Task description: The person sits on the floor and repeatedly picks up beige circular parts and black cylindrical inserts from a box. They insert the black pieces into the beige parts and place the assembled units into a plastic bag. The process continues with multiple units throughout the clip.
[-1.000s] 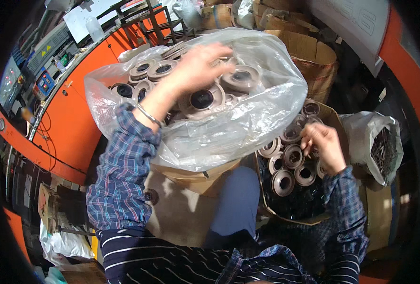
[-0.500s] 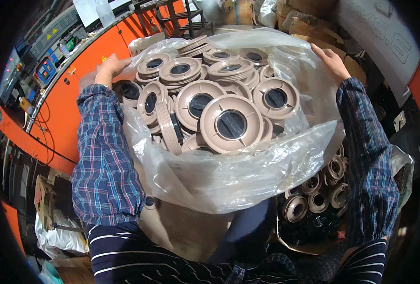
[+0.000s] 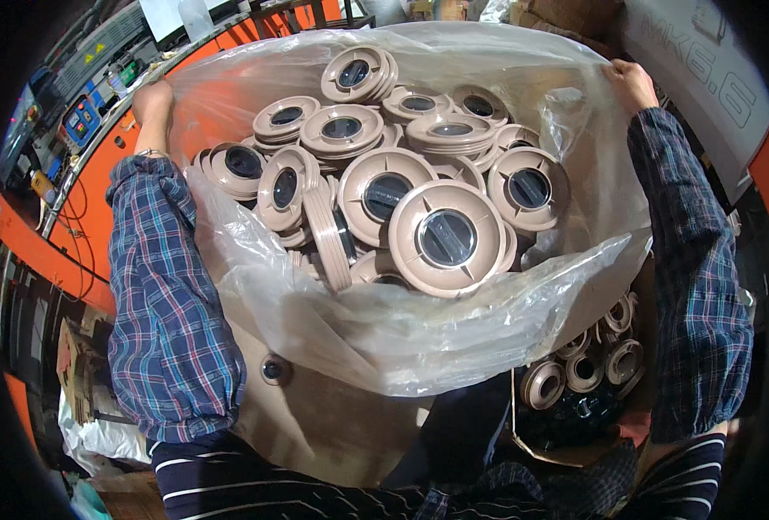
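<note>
My hands are wide apart, the left hand (image 3: 154, 106) and right hand (image 3: 632, 85) gripping opposite edges of a translucent plastic bag (image 3: 402, 342), which gapes before me, beige discs (image 3: 447, 238) heaped inside. Below its near edge, floor (image 3: 350, 433) shows around one loose round piece (image 3: 276, 370); rightward, a carton (image 3: 514, 418) holding rings (image 3: 543, 385) sits near my sleeve (image 3: 692, 286).

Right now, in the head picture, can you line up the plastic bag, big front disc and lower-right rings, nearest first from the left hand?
From the left hand:
1. Plastic bag: held at its left edge.
2. Big front disc: inside the bag, near the middle.
3. Lower-right rings: outside the bag.
</note>
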A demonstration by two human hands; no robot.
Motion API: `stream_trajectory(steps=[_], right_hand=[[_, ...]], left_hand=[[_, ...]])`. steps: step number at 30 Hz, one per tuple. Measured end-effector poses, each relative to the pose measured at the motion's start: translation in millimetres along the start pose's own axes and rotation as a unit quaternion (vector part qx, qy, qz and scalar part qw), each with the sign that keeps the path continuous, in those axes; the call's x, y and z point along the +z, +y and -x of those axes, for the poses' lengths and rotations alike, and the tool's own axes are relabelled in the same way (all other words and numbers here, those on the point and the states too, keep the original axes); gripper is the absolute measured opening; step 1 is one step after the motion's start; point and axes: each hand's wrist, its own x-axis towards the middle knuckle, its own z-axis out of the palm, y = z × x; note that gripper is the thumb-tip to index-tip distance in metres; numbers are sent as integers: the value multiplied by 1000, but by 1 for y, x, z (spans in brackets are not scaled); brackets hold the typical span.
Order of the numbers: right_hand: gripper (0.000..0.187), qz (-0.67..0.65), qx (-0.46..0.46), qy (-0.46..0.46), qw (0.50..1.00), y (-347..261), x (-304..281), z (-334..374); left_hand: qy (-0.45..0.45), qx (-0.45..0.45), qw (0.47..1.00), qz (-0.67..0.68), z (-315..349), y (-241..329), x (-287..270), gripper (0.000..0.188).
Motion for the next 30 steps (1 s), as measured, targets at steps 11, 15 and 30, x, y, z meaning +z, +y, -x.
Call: stream_trajectory(steps=[11, 15, 30], right_hand=[[33, 5, -55, 32, 998, -3, -34, 14], [30, -26, -78, 42, 996, -38, -36, 49], [39, 31, 264, -166, 950, 197, -115, 440]], left_hand=[[-310, 269, 870, 273, 228, 83, -85, 59], [-349, 514, 782, 40, 372, 108, -83, 85], [-324, 497, 801, -81, 384, 151, 30, 55]])
